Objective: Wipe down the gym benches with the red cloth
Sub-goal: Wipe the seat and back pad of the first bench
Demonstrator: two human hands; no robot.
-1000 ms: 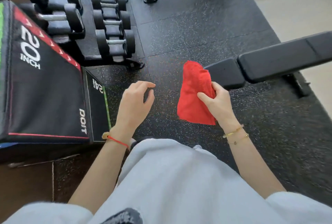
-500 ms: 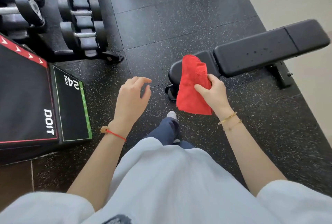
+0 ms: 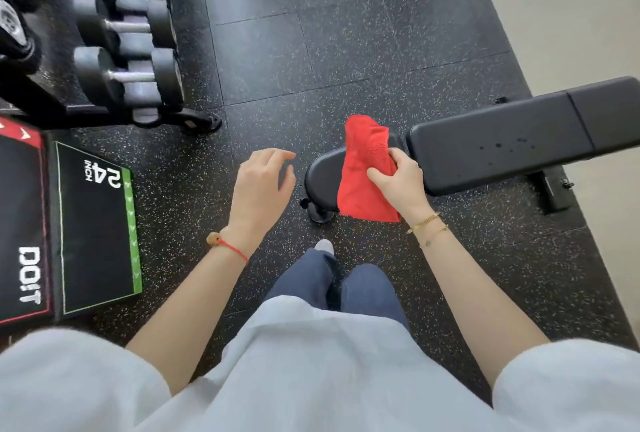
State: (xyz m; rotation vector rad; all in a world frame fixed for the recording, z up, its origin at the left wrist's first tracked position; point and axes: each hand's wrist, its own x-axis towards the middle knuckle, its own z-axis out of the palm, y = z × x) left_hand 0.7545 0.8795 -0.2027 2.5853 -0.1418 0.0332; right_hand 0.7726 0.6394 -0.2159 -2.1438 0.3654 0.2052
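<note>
Viewed from the head camera, I see my right hand (image 3: pixel 401 182) closed on the red cloth (image 3: pixel 367 171), thumb across its face and fingers curled behind. The cloth hangs crumpled, its long axis running roughly from far to near in the frame, the bunched end pointing away from me and the loose edge toward me. It overlaps the rounded near end of the black gym bench (image 3: pixel 485 144); whether it touches the pad I cannot tell. The bench's long axis runs from the centre out toward the right edge, tilted slightly away, with its seat pad beside the cloth and the longer back pad beyond; a few dark spots mark the back pad. My left hand (image 3: pixel 259 185) hovers just left of the bench end, fingers loosely spread and holding nothing. The floor (image 3: pixel 277 60) is black rubber tiling with pale flecks, meeting a light floor at the upper right. A rack of dumbbells (image 3: pixel 128 74) stands at upper left, and a padded jump box (image 3: pixel 93 227) marked "24 INCH" sits at left.
</note>
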